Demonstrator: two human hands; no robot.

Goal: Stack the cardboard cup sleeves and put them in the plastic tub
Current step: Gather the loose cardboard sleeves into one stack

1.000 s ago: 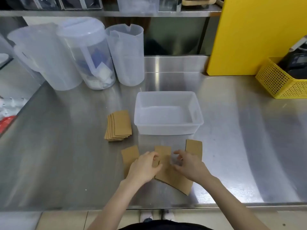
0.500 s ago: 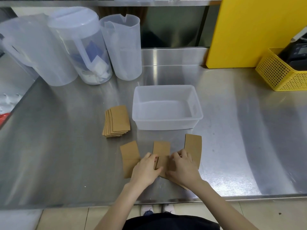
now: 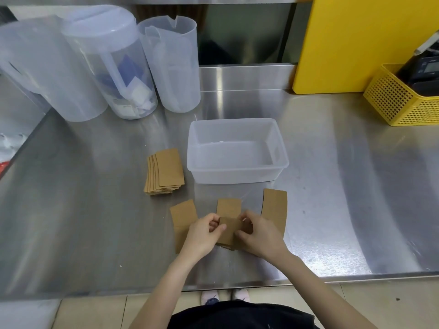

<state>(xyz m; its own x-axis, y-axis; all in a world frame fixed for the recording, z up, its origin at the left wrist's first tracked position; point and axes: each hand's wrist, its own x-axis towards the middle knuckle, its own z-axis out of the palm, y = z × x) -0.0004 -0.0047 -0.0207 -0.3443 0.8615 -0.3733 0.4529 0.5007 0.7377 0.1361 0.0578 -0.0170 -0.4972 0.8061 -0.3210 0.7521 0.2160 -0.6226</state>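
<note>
A translucent plastic tub [image 3: 237, 175] stands in the middle of the steel counter with nothing inside. Left of it lies a fanned stack of brown cardboard sleeves [image 3: 165, 172]. In front of the tub, three flat sleeves lie side by side: a left sleeve [image 3: 183, 216], a middle sleeve [image 3: 228, 207] and a right sleeve [image 3: 274, 208]. My left hand [image 3: 202, 236] and my right hand [image 3: 261, 235] both pinch a small sleeve [image 3: 229, 230] between them, over the middle one.
Three translucent plastic jugs [image 3: 168, 65] stand at the back left. A yellow board [image 3: 351, 41] leans at the back right beside a yellow mesh basket [image 3: 401, 100] holding a black device. The counter's front edge [image 3: 237, 282] runs just below my wrists.
My hands have drawn closer together on the middle sleeve, and the angled sleeve under my right hand now sits mostly hidden between them. The camera has tilted slightly downward.
</note>
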